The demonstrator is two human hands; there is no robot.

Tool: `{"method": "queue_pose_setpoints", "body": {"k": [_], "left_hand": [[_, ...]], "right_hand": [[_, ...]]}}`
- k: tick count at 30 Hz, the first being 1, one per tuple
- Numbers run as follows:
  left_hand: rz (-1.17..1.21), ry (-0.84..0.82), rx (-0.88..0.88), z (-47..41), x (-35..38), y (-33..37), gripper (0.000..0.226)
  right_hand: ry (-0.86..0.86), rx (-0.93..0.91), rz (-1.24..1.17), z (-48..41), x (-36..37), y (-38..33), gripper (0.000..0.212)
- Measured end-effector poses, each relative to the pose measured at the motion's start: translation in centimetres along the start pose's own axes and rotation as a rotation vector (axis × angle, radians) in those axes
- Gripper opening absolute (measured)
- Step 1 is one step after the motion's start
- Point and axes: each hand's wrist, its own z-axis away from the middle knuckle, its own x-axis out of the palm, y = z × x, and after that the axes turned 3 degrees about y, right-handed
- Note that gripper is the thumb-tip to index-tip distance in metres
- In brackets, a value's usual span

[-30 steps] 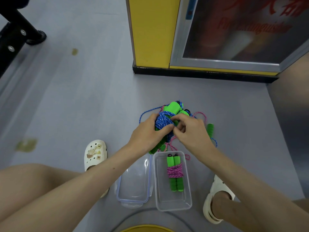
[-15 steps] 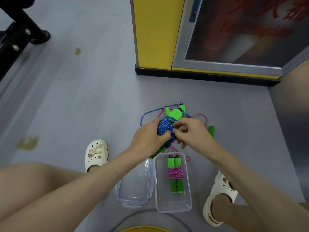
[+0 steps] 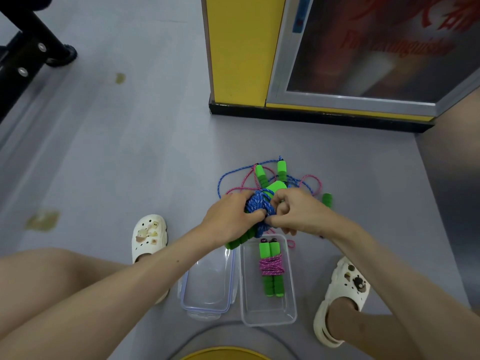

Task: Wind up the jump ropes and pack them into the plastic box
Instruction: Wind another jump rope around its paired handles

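Your right hand [image 3: 298, 211] has slid down the blue bundle [image 3: 255, 205], fingers [image 3: 280, 210] pinching it; left hand [image 3: 228, 216] clamps it too; wrap's abt done; plastic box [image 3: 267, 311] next.

blue-corded jump rope with green foam handles [image 3: 257, 206]: middle hidden under the gripping left hand [image 3: 228, 216] and right hand [image 3: 296, 211]
red lettering on glass cabinet door [image 3: 397, 46]: blurred, unreadable
yellow round object [image 3: 223, 354]: cut off by bottom edge
black metal frame [image 3: 23, 55]: cut off by left edge

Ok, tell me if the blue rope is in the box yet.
No, left hand and right hand grip the blue rope; the box holds only a pink-wound rope.
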Motion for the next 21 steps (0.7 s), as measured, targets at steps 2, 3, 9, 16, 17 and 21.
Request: {"method": "queue_pose_setpoints", "body": {"k": [2,3,9,16,17,21], "left_hand": [[-0.010,-0.006,0.001,-0.1,-0.2,-0.1,0.025],[-0.009,-0.015,0.000,-0.3,-0.3,-0.1,0.026],[0.152,-0.149,-0.054,-0.7,-0.2,0.3,0.028],[0.419,-0.162,-0.204,-1.1,0.0,0.8,0.028],[0.411,-0.151,-0.213,-1.1,0.2,0.9,0.027],[0.392,-0.098,-0.244,-1.2,0.3,1.2,0.025]], "right_hand": [[0.024,-0.018,0.042,-0.1,0.3,0.1,0.019],[0.044,-0.024,0.045,-0.1,0.4,0.2,0.019],[0.170,-0.046,0.175,-0.1,0.4,0.0,0.010],[0.405,-0.051,0.190,-0.5,0.9,0.2,0.012],[0.440,-0.056,0.197,-0.6,1.1,0.3,0.012],[0.563,-0.098,0.227,-0.8,1.9,0.3,0.011]]}}
